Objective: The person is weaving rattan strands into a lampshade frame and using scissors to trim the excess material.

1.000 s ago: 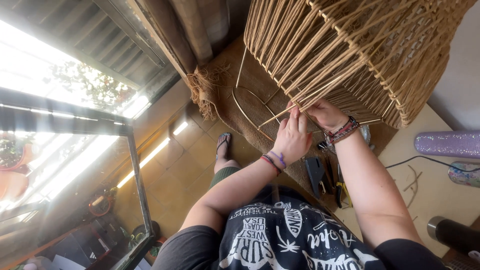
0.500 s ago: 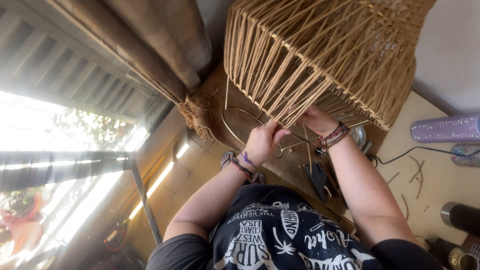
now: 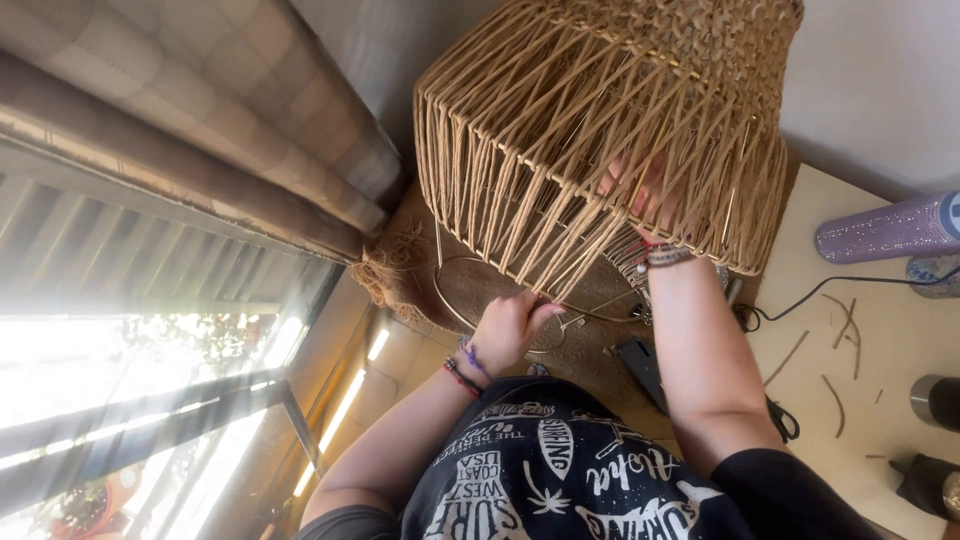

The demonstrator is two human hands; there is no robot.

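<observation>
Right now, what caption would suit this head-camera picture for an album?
Left hand pinches tan strands at the rim of a woven wire-framed lampshade; right hand reaches inside it.

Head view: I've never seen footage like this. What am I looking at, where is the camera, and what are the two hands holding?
There is no machine here: a person works with two bare hands, and the one camera sits on their head, looking down past their printed dark shirt. The big object is a woven cord lampshade on a wire frame, tilted up over a tan table. The left hand pinches cord ends at the shade's lower edge, near a bare wire ring. The right hand reaches up inside the shade and shows only through the strands, so its grip cannot be told. On the table lie cord scraps, a black cable, a glittery purple tumbler on its side and dark cups.
</observation>
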